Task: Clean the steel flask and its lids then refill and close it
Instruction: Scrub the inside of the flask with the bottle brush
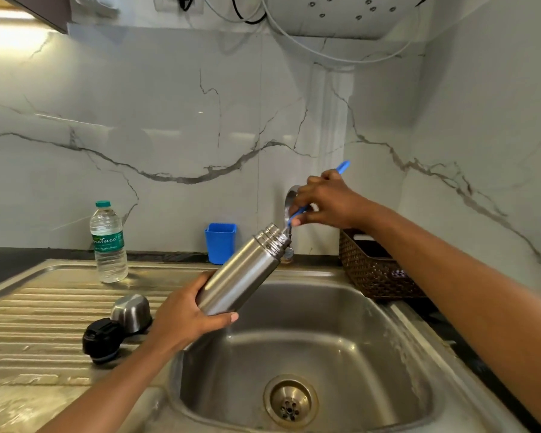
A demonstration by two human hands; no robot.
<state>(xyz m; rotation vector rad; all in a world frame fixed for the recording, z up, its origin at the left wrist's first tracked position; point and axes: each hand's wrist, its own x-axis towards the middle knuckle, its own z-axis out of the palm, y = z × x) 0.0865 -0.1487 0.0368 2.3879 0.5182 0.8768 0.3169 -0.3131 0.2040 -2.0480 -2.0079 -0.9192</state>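
Over a steel sink (397,354), a person's left hand (185,320) is gripping the base of a tilted steel flask (242,270), fingers wrapped round it, mouth pointing up and away. The right hand (328,200) is pinching a blue brush handle (342,167), its lower end entering the flask's open mouth just below the fingertips. A steel cap (132,310) and black stopper (102,339) are lying left of the left hand, beside a water bottle (108,242).

This is a home kitchen, at the washing-up corner. A stainless steel sink (325,339) with a ribbed steel draining board (44,307) sits under a curved chrome tap (290,195), backed by white grey-veined marble wall tiles (169,120). A brown woven basket (375,276), a blue plastic holder (221,243) and a clear plastic water bottle (108,245) stand around it.
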